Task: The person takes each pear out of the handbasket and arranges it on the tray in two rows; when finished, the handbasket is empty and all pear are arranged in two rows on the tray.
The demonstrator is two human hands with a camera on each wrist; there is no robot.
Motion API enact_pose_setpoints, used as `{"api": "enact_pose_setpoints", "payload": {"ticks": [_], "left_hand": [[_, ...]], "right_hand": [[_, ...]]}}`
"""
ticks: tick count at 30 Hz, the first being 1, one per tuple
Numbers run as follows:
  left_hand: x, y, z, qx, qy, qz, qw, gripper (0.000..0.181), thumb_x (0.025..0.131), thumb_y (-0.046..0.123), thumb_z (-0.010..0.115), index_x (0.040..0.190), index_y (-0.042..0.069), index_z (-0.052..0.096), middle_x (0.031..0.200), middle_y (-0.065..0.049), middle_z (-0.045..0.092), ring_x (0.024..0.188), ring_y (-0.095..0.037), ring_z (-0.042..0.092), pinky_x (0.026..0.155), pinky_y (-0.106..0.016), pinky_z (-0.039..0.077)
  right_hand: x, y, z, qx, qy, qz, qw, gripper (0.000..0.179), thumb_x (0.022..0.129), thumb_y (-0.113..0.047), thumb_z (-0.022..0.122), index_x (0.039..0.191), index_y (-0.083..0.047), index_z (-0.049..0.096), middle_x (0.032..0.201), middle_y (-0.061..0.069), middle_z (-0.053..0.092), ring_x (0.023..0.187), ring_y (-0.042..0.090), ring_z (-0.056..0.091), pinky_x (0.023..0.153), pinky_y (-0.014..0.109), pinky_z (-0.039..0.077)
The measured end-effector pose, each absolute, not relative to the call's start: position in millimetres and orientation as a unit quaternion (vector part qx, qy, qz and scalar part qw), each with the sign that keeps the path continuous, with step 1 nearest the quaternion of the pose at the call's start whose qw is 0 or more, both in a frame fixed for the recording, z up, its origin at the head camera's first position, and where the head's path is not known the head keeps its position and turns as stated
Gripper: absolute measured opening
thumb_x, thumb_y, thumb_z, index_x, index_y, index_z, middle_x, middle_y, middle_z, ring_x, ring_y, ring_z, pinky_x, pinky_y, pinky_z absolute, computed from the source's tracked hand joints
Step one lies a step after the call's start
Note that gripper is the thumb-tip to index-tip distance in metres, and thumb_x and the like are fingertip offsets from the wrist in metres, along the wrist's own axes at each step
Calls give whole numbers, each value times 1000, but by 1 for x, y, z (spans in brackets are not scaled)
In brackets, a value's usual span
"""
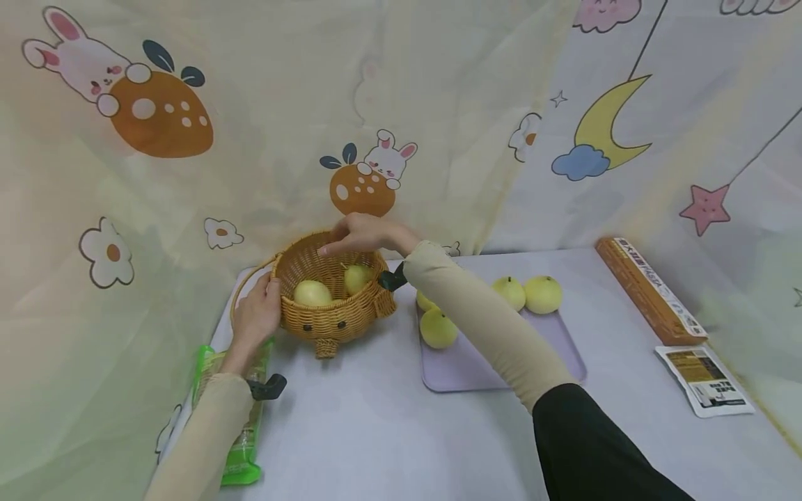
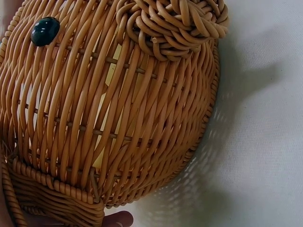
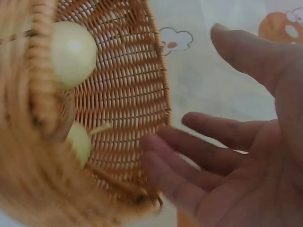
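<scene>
A brown wicker basket with an animal face, black eyes and a woven snout stands tilted toward me on the table. Two round pale-yellow fruits, like pears, lie inside: one fruit at the left and a stemmed one at the right. My left hand grips the basket's left side; only a fingertip shows below the weave in the left wrist view. Over the back right rim is my right hand, its fingers loosely extended. The right wrist view shows that hand holding nothing.
A lilac tray bears several more yellow fruits, partly behind my right forearm. A green packet lies under my left forearm. At the right are a long brown box and a white pouch. A printed curtain hangs behind.
</scene>
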State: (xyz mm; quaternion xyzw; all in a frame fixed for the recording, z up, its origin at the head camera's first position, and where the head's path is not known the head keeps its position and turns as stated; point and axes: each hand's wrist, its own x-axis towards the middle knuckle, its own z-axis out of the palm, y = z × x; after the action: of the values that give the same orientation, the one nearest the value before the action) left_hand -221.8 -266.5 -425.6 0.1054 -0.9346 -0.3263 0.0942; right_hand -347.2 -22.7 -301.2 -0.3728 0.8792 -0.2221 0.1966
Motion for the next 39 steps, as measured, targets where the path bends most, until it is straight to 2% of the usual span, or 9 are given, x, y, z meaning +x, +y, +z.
{"api": "enact_pose_setpoints", "payload": {"ticks": [4, 7, 10, 17, 20, 23, 31, 36, 39], "left_hand": [[-223, -267, -426, 108, -935, -322, 99, 71, 110, 51, 14, 165, 13, 39, 159, -22, 50, 138, -59, 50, 111, -72, 38], [-222, -267, -426, 111, -935, -324, 94, 71, 110, 51, 14, 165, 13, 38, 160, -23, 49, 139, -59, 49, 111, -73, 37], [-220, -265, -425, 116, -934, -328, 87, 72, 110, 52, 14, 166, 13, 36, 162, -22, 47, 141, -58, 47, 113, -73, 35], [-220, -264, -426, 116, -935, -325, 85, 71, 110, 51, 14, 166, 13, 36, 163, -21, 47, 141, -58, 47, 114, -72, 35], [-220, -264, -426, 116, -936, -322, 85, 71, 110, 51, 14, 166, 14, 36, 163, -20, 47, 141, -58, 47, 114, -72, 35], [-220, -264, -426, 117, -935, -322, 89, 70, 110, 51, 14, 166, 15, 37, 162, -20, 48, 141, -58, 48, 114, -72, 35], [-221, -264, -428, 115, -935, -324, 91, 71, 111, 51, 15, 165, 12, 37, 161, -22, 48, 140, -58, 49, 114, -73, 35], [-221, -265, -426, 112, -934, -327, 95, 70, 111, 50, 16, 166, 12, 36, 162, -22, 48, 140, -58, 49, 114, -73, 35], [-221, -265, -426, 113, -933, -327, 95, 70, 111, 51, 16, 166, 12, 37, 161, -22, 49, 139, -58, 49, 113, -73, 35]], "right_hand": [[-353, -39, -305, -348, 890, -175, 237, 73, 98, -64, 64, 147, -11, 63, 146, 3, 64, 124, 15, 63, 106, 34, 52], [-356, -50, -308, -327, 902, -125, 254, 54, 99, -60, 65, 120, -10, 70, 113, 0, 65, 93, 12, 57, 84, 29, 49], [-358, -59, -312, -305, 910, -93, 265, 39, 98, -51, 70, 100, -14, 60, 92, -3, 49, 79, 12, 44, 71, 29, 40], [-360, -69, -326, -288, 910, -92, 285, 53, 95, -42, 77, 131, -8, 58, 100, -1, 48, 73, 13, 43, 67, 28, 39], [-363, -72, -336, -286, 911, -112, 275, 37, 93, -41, 80, 101, -10, 61, 82, -3, 46, 63, 12, 38, 61, 29, 37], [-365, -75, -342, -282, 914, -121, 265, 45, 92, -43, 81, 78, -17, 47, 68, -5, 38, 59, 11, 35, 58, 29, 36], [-351, -81, -332, -256, 930, -40, 259, 32, 95, -46, 77, 92, -18, 61, 83, -5, 49, 73, 12, 45, 67, 28, 42], [-336, -90, -323, -221, 952, -15, 211, 32, 94, -41, 80, 117, -19, 76, 119, -4, 70, 103, 15, 64, 94, 36, 55], [-330, -96, -320, -198, 958, 12, 206, 42, 94, -43, 79, 130, -22, 75, 143, -3, 67, 127, 18, 63, 112, 42, 50]]}}
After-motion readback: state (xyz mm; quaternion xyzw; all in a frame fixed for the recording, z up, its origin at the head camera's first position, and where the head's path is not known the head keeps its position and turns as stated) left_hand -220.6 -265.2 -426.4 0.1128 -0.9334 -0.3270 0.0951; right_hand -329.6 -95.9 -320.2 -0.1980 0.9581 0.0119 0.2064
